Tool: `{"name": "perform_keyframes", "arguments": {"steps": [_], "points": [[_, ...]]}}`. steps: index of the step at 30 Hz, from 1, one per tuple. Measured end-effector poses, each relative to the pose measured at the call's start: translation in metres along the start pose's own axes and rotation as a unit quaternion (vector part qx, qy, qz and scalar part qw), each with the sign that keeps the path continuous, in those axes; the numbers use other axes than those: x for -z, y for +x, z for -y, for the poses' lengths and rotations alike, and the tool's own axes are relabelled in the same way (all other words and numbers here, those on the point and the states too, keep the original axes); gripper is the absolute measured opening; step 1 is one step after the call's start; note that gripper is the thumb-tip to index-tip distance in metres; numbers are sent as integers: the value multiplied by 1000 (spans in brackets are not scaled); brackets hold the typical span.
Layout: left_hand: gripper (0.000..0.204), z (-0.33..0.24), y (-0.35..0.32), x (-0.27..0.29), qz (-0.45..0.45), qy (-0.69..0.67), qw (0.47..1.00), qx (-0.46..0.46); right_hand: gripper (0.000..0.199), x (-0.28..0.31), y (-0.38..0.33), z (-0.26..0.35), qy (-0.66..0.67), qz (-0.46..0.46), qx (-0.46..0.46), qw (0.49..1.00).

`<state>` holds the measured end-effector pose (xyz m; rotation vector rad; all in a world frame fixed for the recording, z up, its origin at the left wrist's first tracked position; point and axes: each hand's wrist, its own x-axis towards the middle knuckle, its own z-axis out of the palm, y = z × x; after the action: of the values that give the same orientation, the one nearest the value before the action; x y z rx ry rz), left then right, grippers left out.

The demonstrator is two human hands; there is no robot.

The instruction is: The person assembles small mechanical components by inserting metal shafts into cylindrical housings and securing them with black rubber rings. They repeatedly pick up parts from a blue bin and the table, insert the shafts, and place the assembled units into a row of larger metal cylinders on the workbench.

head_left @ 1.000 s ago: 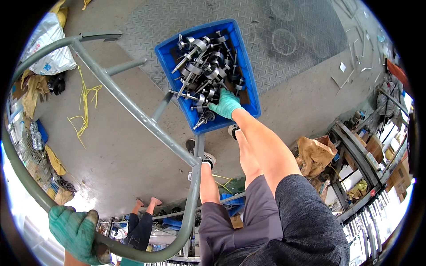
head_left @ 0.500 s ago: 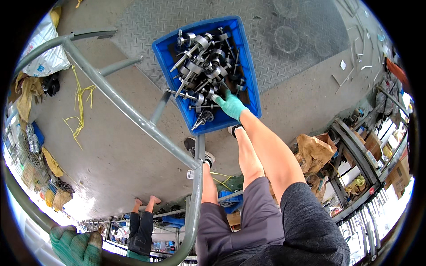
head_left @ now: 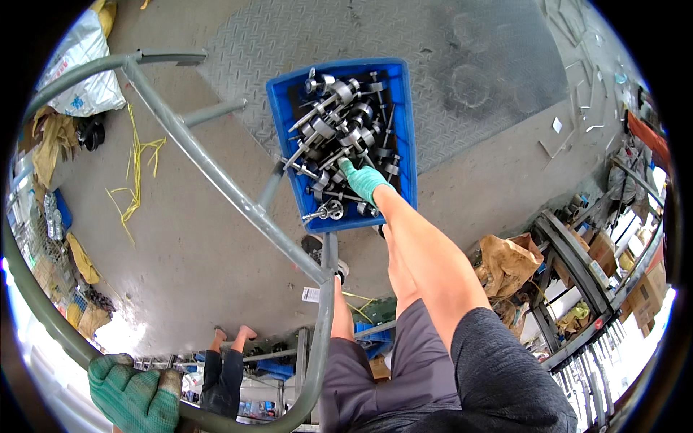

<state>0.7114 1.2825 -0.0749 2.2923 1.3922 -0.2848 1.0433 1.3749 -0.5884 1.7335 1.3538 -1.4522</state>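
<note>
A blue plastic crate (head_left: 412, 144) holds a jumbled pile of steel shafts (head_left: 323, 128) with thick round collars or bearings on them. My right hand (head_left: 364, 180), in a green glove, reaches into the crate's near right part. Its fingers are closed at the end of a metal shaft (head_left: 333, 158); the pile partly hides the fingertips. At the lower left, my left hand (head_left: 135, 393), in a green glove with dirty fingertips, is wrapped round a bent grey tube frame (head_left: 234, 195). The frame runs up beside the crate's left side.
A tread-patterned steel plate (head_left: 498, 79) lies beyond the crate. Yellow strapping (head_left: 134, 189) and a white sack (head_left: 86, 72) are at left. Metal racking (head_left: 577, 252) and a brown paper bag (head_left: 507, 263) stand at right. Another person's legs (head_left: 222, 375) show at lower left.
The whole view has shifted, and the crate appears lower and turned slightly clockwise. My right hand has moved a little left and down in the picture, still among the shafts. My left hand keeps its grip.
</note>
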Motion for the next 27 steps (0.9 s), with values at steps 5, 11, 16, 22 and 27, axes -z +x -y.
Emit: {"name": "perform_keyframes", "arguments": {"steps": [5,11,16,22,27], "points": [[61,5,-12,1,12,-10,1000,12,96,3,-27,-1,-11,31,21,999],[61,11,-8,1,19,-10,1000,5,96,30,-38,-1,22,99,88,991],[61,9,-7,3,27,-6,1000,2,81,19,-30,-11,5,130,90,987],[61,13,5,2,8,-7,1000,-16,66,-4,24,-17,-161,179,86,967],[51,2,8,8,36,-31,999,27,61,15,-27,14,-56,231,-25,971]]}}
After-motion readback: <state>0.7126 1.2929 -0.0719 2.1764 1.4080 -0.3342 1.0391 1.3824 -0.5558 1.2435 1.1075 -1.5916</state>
